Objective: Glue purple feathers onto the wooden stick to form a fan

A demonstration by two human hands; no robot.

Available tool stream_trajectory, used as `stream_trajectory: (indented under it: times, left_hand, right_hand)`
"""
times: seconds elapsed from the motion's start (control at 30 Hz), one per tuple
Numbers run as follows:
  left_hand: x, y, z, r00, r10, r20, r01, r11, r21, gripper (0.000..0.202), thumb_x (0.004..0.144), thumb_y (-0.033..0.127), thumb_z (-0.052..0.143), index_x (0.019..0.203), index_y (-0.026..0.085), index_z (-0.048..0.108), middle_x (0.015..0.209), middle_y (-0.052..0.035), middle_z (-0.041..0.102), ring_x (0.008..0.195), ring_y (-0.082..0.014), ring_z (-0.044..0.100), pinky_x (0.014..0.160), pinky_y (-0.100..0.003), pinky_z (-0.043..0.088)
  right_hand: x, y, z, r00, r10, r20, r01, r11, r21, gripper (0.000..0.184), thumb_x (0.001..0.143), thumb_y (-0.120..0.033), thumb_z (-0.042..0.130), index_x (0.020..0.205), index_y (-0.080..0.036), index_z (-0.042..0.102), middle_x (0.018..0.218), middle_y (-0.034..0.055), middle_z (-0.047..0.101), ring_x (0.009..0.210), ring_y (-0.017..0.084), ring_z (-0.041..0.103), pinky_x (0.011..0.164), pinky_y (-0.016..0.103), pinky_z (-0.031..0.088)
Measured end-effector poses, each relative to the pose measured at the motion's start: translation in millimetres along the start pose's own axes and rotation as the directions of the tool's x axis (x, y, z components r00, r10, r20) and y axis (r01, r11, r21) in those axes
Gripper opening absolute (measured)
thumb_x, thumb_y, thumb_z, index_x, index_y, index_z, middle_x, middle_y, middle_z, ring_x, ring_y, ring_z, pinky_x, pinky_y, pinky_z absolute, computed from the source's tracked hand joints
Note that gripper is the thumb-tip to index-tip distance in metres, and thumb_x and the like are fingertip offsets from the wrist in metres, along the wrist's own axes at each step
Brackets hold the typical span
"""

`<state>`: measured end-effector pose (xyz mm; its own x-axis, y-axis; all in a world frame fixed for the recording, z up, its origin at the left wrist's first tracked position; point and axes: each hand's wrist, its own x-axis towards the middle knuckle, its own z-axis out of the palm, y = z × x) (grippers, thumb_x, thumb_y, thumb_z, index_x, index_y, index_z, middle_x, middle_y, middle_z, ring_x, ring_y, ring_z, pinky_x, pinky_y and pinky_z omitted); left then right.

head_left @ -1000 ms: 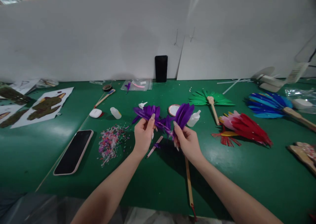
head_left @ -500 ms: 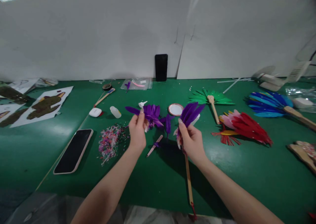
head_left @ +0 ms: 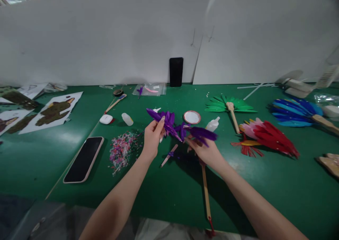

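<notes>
Head view, held purple feather point(head_left: 153, 114) half-hiding apparent nozzle point(head_left: 157, 110), scraps point(head_left: 122, 151) nearby

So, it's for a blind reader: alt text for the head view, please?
A person's left hand and right hand hold purple feathers above a green table. A green feather fan and a blue feather fan lie at right; a smartphone and colourful scraps, at left.

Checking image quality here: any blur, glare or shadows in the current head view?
Head view: purple feathers at the right hand look blurred; head view: soft glare on the green table beside the right forearm, dark shadow beneath that hand.
</notes>
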<state>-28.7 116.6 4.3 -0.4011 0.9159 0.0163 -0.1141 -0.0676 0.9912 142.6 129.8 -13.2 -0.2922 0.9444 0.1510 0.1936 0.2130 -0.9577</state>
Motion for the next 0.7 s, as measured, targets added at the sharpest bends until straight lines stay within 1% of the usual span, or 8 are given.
stream_trajectory:
  times: [0.07,0.13,0.2,0.27,0.37,0.5,0.6,0.7]
  left_hand:
    - [0,0,-0.5,1.0,-0.008,0.027,0.008,1.0,0.011,0.036,0.074,0.043,0.061,0.056,0.017,0.044,0.044,0.0063,0.038,0.038,-0.0044,0.031,0.039,-0.02,0.022]
    - [-1,1,-0.6,0.996,-0.016,0.084,0.015,1.0,0.009,0.035,0.075,0.042,0.06,0.056,0.017,0.045,0.044,0.0059,0.04,0.039,-0.0046,0.032,0.04,-0.02,0.024]
    - [-2,2,-0.3,0.988,-0.029,0.152,0.029,1.0,0.002,0.035,0.076,0.042,0.059,0.056,0.017,0.046,0.045,0.0052,0.042,0.04,-0.0053,0.035,0.041,-0.021,0.026]
    - [-3,2,0.2,0.98,-0.041,0.197,0.041,0.999,0.004,0.035,0.076,0.041,0.06,0.056,0.016,0.046,0.046,0.0047,0.043,0.041,-0.0059,0.037,0.042,-0.021,0.027]
    - [-5,4,1.2,0.97,-0.054,0.235,0.052,0.999,0.014,0.034,0.077,0.041,0.059,0.056,0.016,0.048,0.047,0.0043,0.044,0.042,-0.0063,0.038,0.044,-0.022,0.029]
    - [-7,4,3.0,0.945,-0.125,0.303,0.12,0.992,0.035,0.026,0.076,0.04,0.06,0.068,0.016,0.055,0.059,0.0027,0.049,0.054,-0.0083,0.045,0.055,-0.023,0.036]
    - [-9,2,4.3,0.926,-0.182,0.33,0.162,0.983,0.087,0.024,0.075,0.039,0.062,0.075,0.015,0.059,0.069,0.001,0.054,0.065,-0.0096,0.047,0.064,-0.024,0.036]
    - [-10,-1,5.1,0.895,-0.217,0.389,0.202,0.976,0.078,0.024,0.075,0.038,0.062,0.072,0.015,0.059,0.07,0.0006,0.055,0.07,-0.0106,0.049,0.07,-0.025,0.036]
  right_hand:
    - [0,2,-1,0.999,-0.022,0.034,0.024,0.998,-0.054,0.022,0.081,-0.036,0.052,0.078,-0.018,0.063,0.074,0.0049,0.066,0.06,0.016,0.061,0.053,0.025,0.046]
    - [-1,3,-1,0.999,0.02,0.034,-0.017,0.995,-0.098,0.027,0.083,-0.038,0.049,0.075,-0.017,0.063,0.064,0.0038,0.064,0.051,0.015,0.058,0.046,0.024,0.043]
    - [-3,2,-1,0.998,0.056,-0.01,-0.056,0.992,-0.116,0.031,0.082,-0.042,0.05,0.067,-0.017,0.061,0.052,0.0013,0.059,0.041,0.013,0.051,0.039,0.022,0.036]
    - [-4,1,-1,0.996,0.071,-0.056,-0.077,0.991,-0.111,0.035,0.081,-0.046,0.053,0.06,-0.018,0.056,0.045,-0.0012,0.053,0.038,0.011,0.046,0.037,0.021,0.032]
    - [-4,1,-1,0.993,0.087,-0.085,-0.094,0.992,-0.081,0.038,0.079,-0.048,0.056,0.055,-0.018,0.05,0.04,-0.0042,0.045,0.035,0.009,0.041,0.037,0.02,0.03]
    - [-2,3,-2,0.991,0.084,-0.101,-0.088,0.995,-0.038,0.034,0.078,-0.047,0.057,0.061,-0.018,0.052,0.044,-0.0046,0.046,0.038,0.008,0.042,0.038,0.02,0.031]
    - [-2,3,-2,0.994,0.073,-0.075,-0.076,0.996,-0.042,0.033,0.079,-0.047,0.056,0.063,-0.018,0.053,0.046,-0.0041,0.047,0.04,0.009,0.044,0.04,0.02,0.033]
    - [-2,1,-2,0.998,0.062,0.025,-0.06,0.996,-0.064,0.032,0.081,-0.045,0.054,0.063,-0.018,0.052,0.048,-0.0033,0.049,0.041,0.009,0.045,0.041,0.02,0.033]
